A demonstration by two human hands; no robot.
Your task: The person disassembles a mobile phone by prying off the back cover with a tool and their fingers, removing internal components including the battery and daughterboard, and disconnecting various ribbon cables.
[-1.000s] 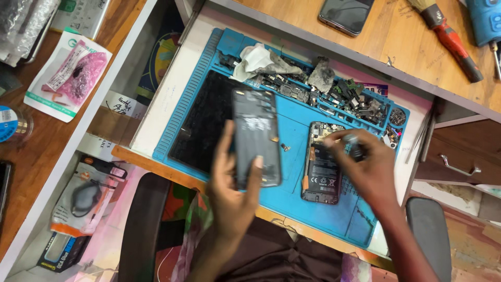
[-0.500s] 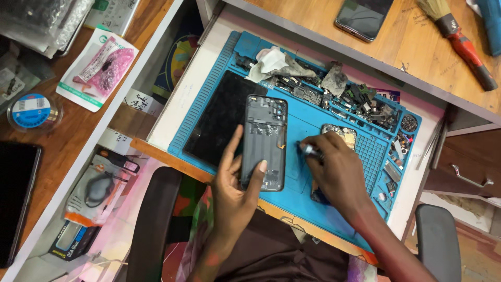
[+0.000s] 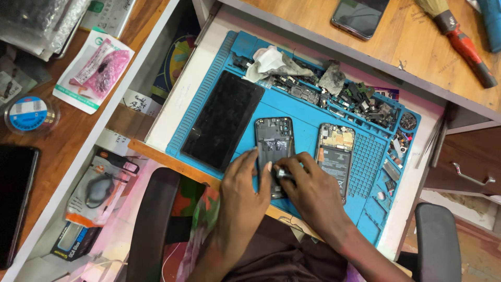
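Left hand [image 3: 241,183] pins the opened phone [image 3: 275,151] mid-mat [image 3: 292,112], fingers spread; right hand [image 3: 308,185] pinches a small tool [image 3: 282,173] on it.

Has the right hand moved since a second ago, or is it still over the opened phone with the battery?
Yes. The right hand has shifted left off the battery phone and now meets the left hand at the dark phone frame.

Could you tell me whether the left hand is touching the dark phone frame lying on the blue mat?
Touching: the head view shows the left hand with its fingers laid on the dark phone frame.
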